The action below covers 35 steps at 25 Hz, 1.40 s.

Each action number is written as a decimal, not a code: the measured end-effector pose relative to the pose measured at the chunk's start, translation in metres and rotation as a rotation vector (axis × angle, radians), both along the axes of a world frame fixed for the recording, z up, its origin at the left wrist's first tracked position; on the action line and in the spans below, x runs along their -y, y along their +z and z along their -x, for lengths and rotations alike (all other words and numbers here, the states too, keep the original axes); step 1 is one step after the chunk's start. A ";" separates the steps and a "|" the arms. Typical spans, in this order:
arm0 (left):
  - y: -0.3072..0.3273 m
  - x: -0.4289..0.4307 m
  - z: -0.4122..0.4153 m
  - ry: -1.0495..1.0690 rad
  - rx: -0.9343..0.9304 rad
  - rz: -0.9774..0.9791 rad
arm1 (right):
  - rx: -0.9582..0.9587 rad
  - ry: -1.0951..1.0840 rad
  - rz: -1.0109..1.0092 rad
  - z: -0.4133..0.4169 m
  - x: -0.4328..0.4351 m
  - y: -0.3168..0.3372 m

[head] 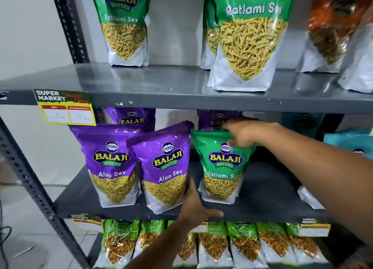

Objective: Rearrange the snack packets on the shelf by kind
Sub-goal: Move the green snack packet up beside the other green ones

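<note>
my right hand (241,134) pinches the green ratlami sev pouch (221,167) by its top seal; light, crinkly, slippery i'd judge. left hand (194,205) spread open, empty.

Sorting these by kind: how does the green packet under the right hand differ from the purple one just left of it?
The green packet reads Ratlami Sev; the purple packet reads Aloo Sev. The right hand grips the green packet's top; the left hand only rests by the purple packet's lower edge. Both are Balaji Wafers pouches standing on the middle shelf.
</note>
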<state>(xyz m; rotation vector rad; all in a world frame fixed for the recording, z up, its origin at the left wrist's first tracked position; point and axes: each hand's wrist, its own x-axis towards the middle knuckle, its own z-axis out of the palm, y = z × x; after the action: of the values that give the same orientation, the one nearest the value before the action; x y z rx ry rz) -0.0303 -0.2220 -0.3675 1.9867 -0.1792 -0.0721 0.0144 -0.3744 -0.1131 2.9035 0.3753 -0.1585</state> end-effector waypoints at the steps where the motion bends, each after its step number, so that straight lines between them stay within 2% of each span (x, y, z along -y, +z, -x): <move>1: 0.004 0.004 -0.013 -0.023 -0.018 -0.037 | 0.011 -0.011 -0.011 0.002 0.005 -0.003; 5: 0.007 0.018 -0.043 -0.050 -0.124 -0.043 | 0.160 -0.004 -0.069 0.013 0.019 -0.012; 9: 0.003 0.024 -0.033 0.022 -0.021 -0.014 | 0.375 0.064 -0.006 0.030 0.025 -0.023; 14: 0.011 0.026 0.013 -0.003 0.037 0.092 | 0.466 0.115 0.055 0.066 0.030 -0.015; 17: 0.024 0.019 0.054 -0.004 0.113 0.078 | 0.511 0.160 0.059 0.097 0.029 0.003; 20: 0.044 0.001 0.097 -0.007 0.204 0.058 | 0.557 0.220 0.004 0.131 0.022 0.029; 27: 0.133 -0.037 0.161 0.147 0.481 0.056 | 0.728 0.272 -0.130 0.191 -0.008 0.126; 32: 0.216 -0.064 0.164 0.155 0.660 0.138 | 0.945 0.352 -0.176 0.202 -0.042 0.208; 35: 0.265 -0.088 0.144 0.169 0.746 0.113 | 1.066 0.349 -0.190 0.186 -0.070 0.255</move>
<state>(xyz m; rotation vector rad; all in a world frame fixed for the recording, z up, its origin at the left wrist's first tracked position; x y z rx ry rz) -0.1743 -0.1336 -0.1029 1.8244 -0.4782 0.7780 -0.1716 -0.3047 0.1418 2.5392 0.6673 1.4427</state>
